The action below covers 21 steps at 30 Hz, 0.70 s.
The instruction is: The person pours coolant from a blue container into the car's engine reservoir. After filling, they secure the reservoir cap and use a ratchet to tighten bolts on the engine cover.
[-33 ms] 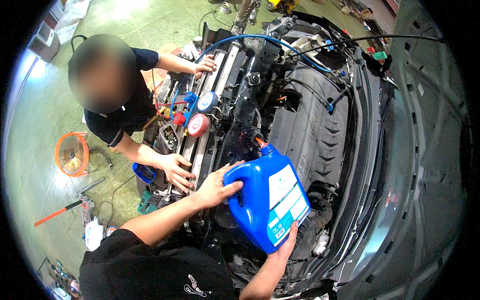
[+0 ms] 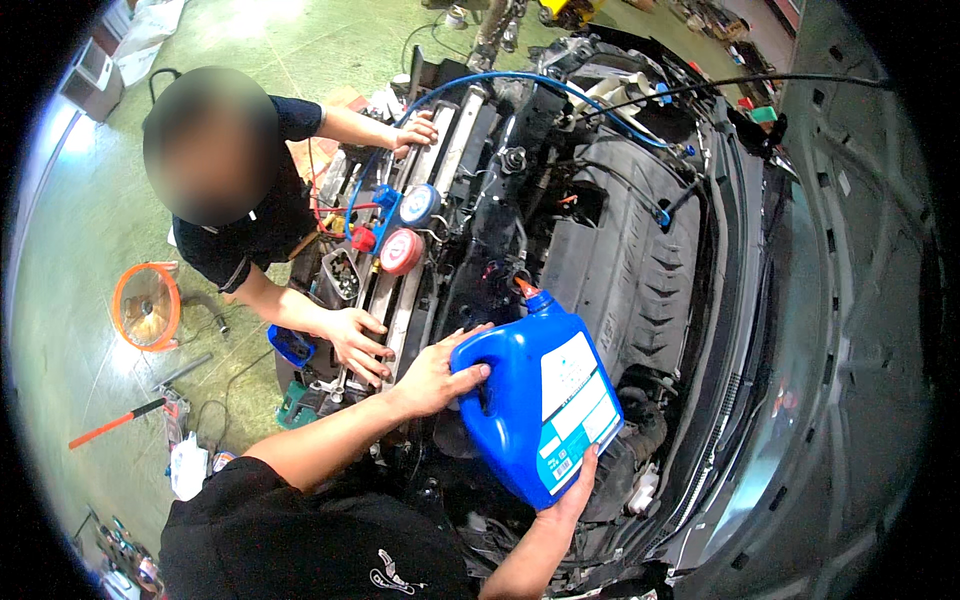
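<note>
A large blue plastic jug (image 2: 500,375) with a white and light-blue label is tilted over the front of a car's engine bay. Its neck points away from me, and reddish-orange liquid (image 2: 525,288) shows at the mouth. The opening beneath the stream is too dark to make out. My left hand (image 2: 440,375) grips the jug by its handle, the thumb lying on top. Under the jug's base, my right hand (image 2: 573,492) holds it up from the near right corner. Right of the jug's neck lies the black engine cover (image 2: 615,260).
Across the front panel (image 2: 440,150), a co-worker rests one hand (image 2: 362,345) and the other (image 2: 415,132). Blue and red gauges (image 2: 402,251) with hoses sit on that panel. The raised hood (image 2: 850,300) stands at the right. An orange-rimmed fan (image 2: 146,307) is on the floor at left.
</note>
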Motion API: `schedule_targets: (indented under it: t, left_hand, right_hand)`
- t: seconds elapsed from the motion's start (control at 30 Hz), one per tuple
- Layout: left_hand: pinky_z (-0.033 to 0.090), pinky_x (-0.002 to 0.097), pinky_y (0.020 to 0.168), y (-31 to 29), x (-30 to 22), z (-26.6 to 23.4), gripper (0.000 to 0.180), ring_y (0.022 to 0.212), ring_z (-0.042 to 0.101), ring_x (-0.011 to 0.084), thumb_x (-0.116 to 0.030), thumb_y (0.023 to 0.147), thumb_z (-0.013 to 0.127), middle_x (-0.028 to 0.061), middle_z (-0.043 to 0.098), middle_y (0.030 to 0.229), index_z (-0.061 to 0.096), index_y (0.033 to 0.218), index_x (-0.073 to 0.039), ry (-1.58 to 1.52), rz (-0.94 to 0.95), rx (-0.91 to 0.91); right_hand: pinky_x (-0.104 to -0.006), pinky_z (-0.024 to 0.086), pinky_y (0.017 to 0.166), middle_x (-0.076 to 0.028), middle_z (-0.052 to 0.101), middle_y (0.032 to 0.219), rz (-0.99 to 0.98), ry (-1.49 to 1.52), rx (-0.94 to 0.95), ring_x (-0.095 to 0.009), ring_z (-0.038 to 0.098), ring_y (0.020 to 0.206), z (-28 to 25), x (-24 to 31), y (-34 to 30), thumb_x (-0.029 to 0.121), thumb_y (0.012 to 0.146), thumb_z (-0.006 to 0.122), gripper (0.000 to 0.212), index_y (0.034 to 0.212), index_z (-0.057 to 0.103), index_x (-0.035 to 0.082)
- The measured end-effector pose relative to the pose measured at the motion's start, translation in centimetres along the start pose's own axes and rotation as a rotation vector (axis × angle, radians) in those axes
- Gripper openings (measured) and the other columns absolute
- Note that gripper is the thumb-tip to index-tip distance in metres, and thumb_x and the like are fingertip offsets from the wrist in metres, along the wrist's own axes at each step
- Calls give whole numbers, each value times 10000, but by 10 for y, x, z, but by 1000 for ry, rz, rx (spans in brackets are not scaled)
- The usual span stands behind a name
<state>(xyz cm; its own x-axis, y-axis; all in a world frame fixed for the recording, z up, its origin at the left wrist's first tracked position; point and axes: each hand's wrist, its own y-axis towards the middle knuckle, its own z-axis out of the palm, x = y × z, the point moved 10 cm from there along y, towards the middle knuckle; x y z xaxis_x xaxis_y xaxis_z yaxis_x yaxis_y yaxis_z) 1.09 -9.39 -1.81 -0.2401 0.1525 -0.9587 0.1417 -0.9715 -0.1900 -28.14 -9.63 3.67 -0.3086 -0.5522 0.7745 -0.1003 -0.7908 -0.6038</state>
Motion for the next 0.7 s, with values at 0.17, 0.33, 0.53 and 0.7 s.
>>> schedule_targets:
  t: [0.17, 0.33, 0.53, 0.7]
  left_hand:
    - [231, 467, 1277, 1, -6, 2, 641, 1477, 458, 347, -386, 998, 691, 230, 508, 1559, 527, 1489, -8, 19, 33, -2]
    - [236, 473, 1275, 0, -3, 1, 666, 1478, 457, 351, -395, 991, 696, 239, 495, 1567, 516, 1492, 6, -7, 6, -7]
    - [227, 477, 1280, 1, 3, 2, 671, 1484, 454, 349, -401, 992, 689, 234, 515, 1555, 512, 1494, 8, -14, 19, -12]
    - [211, 503, 1285, 3, -2, 0, 581, 1492, 447, 339, -363, 995, 683, 209, 510, 1570, 568, 1463, -38, 103, 85, 7]
  right_hand:
    - [-501, 492, 1084, -204, 544, 1493, 2, 15, 9, -358, 591, 1298, 4, 1, -1, 487, 1048, 575, 754, 1581, 356, 0]
    - [-498, 482, 1093, -196, 536, 1506, 7, 5, 19, -351, 588, 1301, 5, 1, 0, 494, 1050, 568, 759, 1585, 351, 1]
    - [-484, 474, 1104, -193, 556, 1490, -1, -16, -11, -347, 585, 1309, -3, 1, 1, 478, 1043, 592, 745, 1570, 379, -3]
    - [-469, 518, 1064, -202, 588, 1455, 39, 33, -43, -340, 631, 1255, -7, -3, 1, 435, 1077, 546, 654, 1539, 418, -11]
